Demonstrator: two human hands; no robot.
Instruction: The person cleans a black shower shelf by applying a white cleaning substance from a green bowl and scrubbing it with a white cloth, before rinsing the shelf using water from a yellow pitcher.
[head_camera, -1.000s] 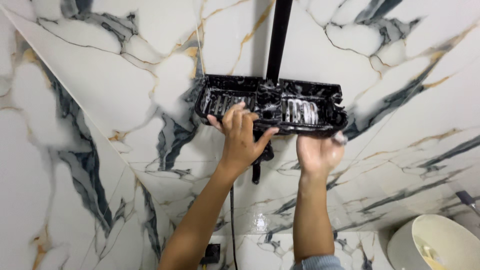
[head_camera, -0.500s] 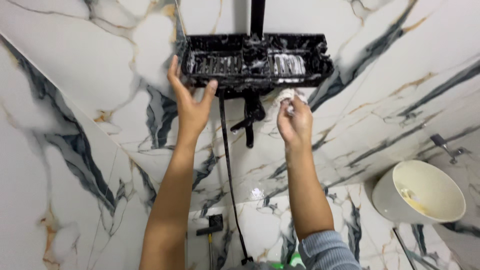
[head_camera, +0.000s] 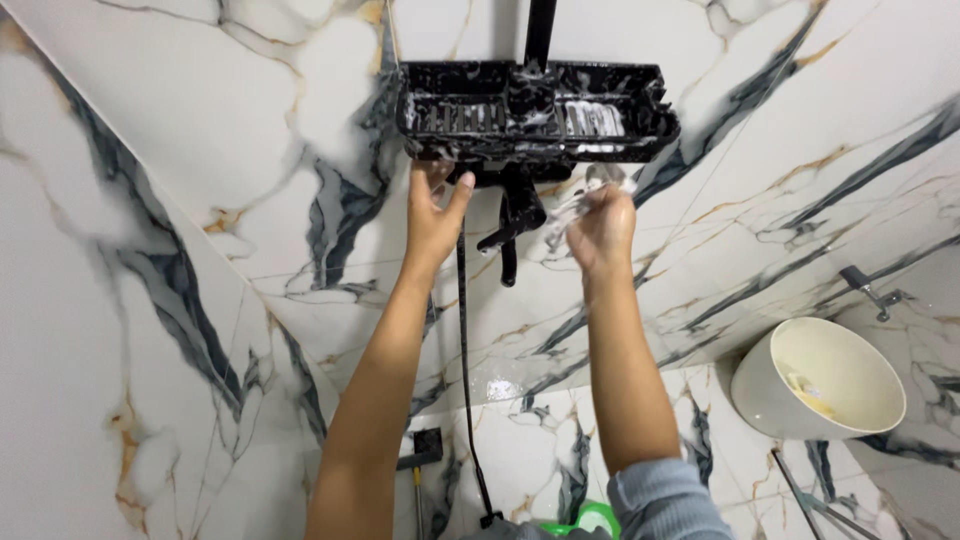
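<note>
Single head-worn view, tilted up from below along a marble wall toward a black shelf near the top edge. Both forearms rise from the bottom edge, close to the lens; no second view overlaps.

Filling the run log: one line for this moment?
left hand under soapy black shower shelf | right hand holds blurred pale scrubber

One black shelf; two hands
</note>
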